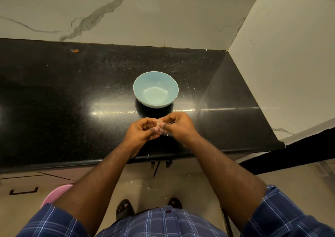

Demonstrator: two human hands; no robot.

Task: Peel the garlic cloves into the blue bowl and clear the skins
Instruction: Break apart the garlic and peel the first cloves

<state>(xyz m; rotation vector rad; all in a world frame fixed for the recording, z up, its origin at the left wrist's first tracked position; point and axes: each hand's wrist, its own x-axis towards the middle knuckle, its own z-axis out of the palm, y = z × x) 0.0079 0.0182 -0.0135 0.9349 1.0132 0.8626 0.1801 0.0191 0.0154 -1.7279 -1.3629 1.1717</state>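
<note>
Left hand (143,130) and right hand (176,126) meet just in front of blue bowl (155,89) on counter (72,100), both grips pinching one garlic clove (160,125). Peeling step; bowl looks empty. Next probably: strip skin, drop clove in bowl.

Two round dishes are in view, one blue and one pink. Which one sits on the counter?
The blue bowl. It stands upright on the black counter, just beyond both hands. The pink dish is down below the counter edge, partly hidden by the left arm.
</note>
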